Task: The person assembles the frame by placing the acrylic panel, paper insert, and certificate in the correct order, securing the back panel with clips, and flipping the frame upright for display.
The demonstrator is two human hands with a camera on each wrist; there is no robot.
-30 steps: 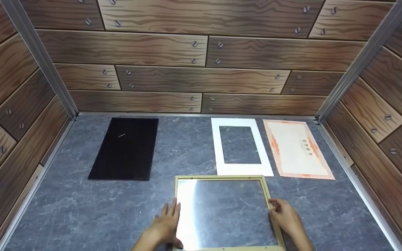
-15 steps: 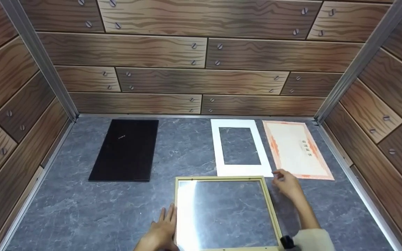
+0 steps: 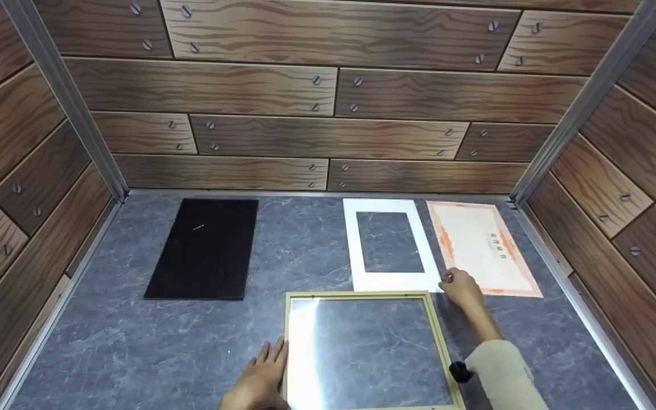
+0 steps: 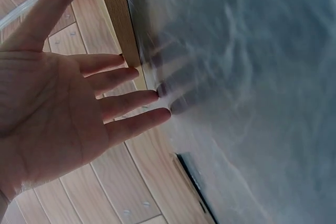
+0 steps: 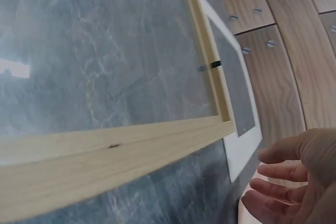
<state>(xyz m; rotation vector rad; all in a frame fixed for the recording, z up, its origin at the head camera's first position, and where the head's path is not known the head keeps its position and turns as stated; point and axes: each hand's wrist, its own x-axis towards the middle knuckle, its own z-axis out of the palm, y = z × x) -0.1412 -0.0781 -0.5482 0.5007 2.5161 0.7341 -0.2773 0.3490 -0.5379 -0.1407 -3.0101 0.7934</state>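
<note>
A picture frame (image 3: 443,353) with a light wood rim and a clear pane lies flat on the table near me. My left hand (image 3: 259,376) rests beside its left rim, fingers extended; in the left wrist view the fingertips (image 4: 163,114) reach the table at the rim. My right hand (image 3: 463,289) is at the near right corner of the white mat board (image 3: 390,281), which has a rectangular cutout. In the right wrist view, that hand (image 5: 294,177) has loosely bent fingers, with thumb and fingertips apart beside the mat's corner. Whether they touch it I cannot tell.
Right of the mat lies a cream certificate sheet (image 3: 476,239) with an orange border. A black backing board (image 3: 203,250) lies at the back left. Wood-patterned walls (image 3: 328,136) with metal corner strips enclose the table on the back and both sides.
My right hand has left the frame's right rim and moved forward to the mat's near right corner. My left hand has shifted slightly back along the left rim. The laid-out pieces stay put.
</note>
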